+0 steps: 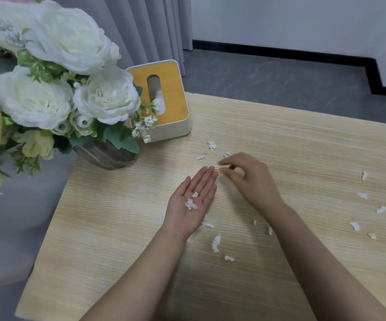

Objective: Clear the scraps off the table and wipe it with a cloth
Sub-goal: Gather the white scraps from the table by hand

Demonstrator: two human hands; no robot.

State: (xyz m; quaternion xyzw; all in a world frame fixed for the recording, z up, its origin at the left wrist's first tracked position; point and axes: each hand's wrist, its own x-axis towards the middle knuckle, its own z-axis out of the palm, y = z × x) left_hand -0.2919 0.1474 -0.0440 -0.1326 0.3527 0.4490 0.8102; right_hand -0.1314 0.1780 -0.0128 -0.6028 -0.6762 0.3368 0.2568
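Small white paper scraps lie scattered over the light wooden table. My left hand is held palm up above the table, fingers straight, with two or three scraps lying in the palm. My right hand hovers just beyond the left fingertips, its fingers curled; whether they pinch a scrap I cannot tell. More scraps lie near the tissue box, below my hands and along the right side. No cloth is in view.
A yellow-topped tissue box stands at the table's far left corner. A vase of white and yellow artificial flowers fills the left side. Grey floor and a curtain lie beyond the table.
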